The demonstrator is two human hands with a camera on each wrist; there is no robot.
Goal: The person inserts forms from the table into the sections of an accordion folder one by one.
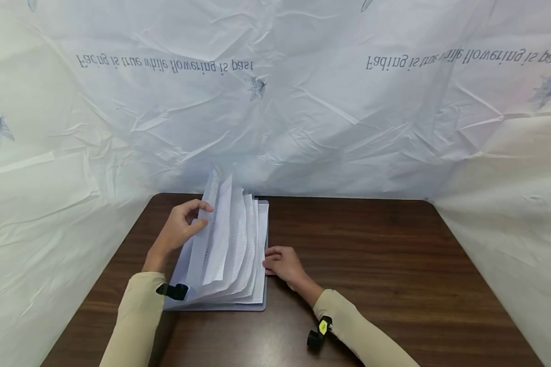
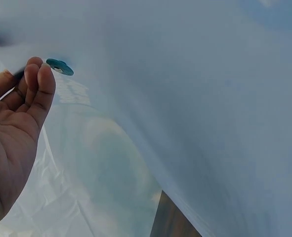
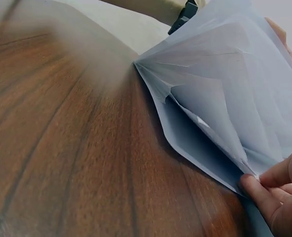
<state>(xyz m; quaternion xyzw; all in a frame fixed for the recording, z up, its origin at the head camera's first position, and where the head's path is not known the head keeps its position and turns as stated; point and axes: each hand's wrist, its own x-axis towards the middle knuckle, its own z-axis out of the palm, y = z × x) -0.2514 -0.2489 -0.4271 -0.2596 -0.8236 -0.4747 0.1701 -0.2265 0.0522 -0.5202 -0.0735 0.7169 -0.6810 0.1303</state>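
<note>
A pale blue translucent plastic folder [image 1: 239, 307] lies on the table's left half, its loose printed papers [image 1: 241, 247] fanned upright. My left hand [image 1: 183, 219] holds the raised front cover [image 1: 206, 204] by its upper left part, thumb and fingers curled at it. In the left wrist view a teal round button [image 2: 60, 67] shows on the plastic, right by the fingertips. At the folder's right edge, my right hand [image 1: 284, 265] pinches the border of the sheets between thumb and fingers. The right wrist view shows the back cover [image 3: 185, 140] flat beneath, with a gap under the papers.
The dark brown wooden table [image 1: 372, 255] extends to the right of the folder. White printed plastic sheeting [image 1: 303, 127] hangs behind the table and down both sides. A black wrist camera [image 1: 172, 291] sits near the folder's lower left corner.
</note>
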